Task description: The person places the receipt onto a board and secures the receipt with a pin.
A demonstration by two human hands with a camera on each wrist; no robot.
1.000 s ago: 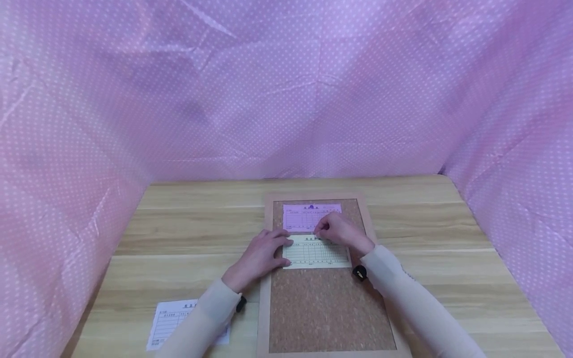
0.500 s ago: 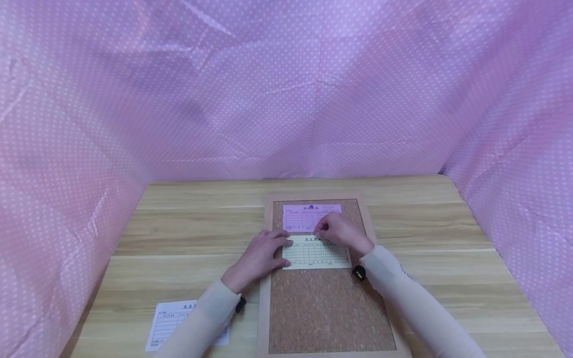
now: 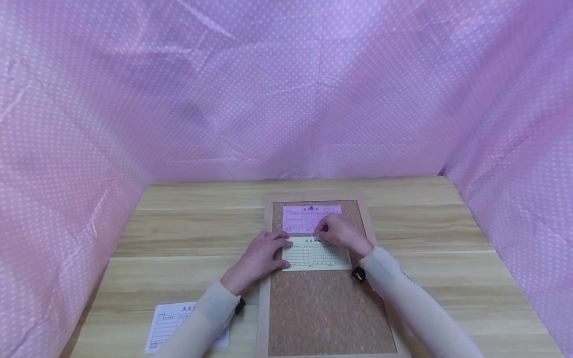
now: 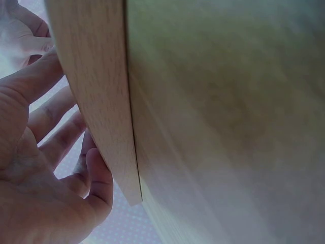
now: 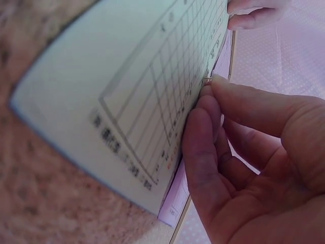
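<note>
A pale yellow form slip (image 3: 306, 256) lies on the framed corkboard (image 3: 331, 315), just below a pink form slip (image 3: 295, 220) that has a purple pin (image 3: 311, 208) at its top. Fingertips and thumb of my left hand (image 3: 255, 258) rest on the yellow slip's left edge, fingers loosely bent. At the yellow slip's top edge, my right hand (image 3: 342, 231) pinches a pin (image 5: 208, 78) between thumb and fingers. Only its thin metal shaft shows in the right wrist view, against the paper; the head is hidden by the fingers.
On the wood-grain table (image 3: 429, 214), a white form slip (image 3: 166, 325) lies to the left of the board, partly under my left sleeve. Pink dotted cloth (image 3: 286, 99) hangs behind and at both sides. The board's wooden frame (image 4: 96, 76) stands slightly raised.
</note>
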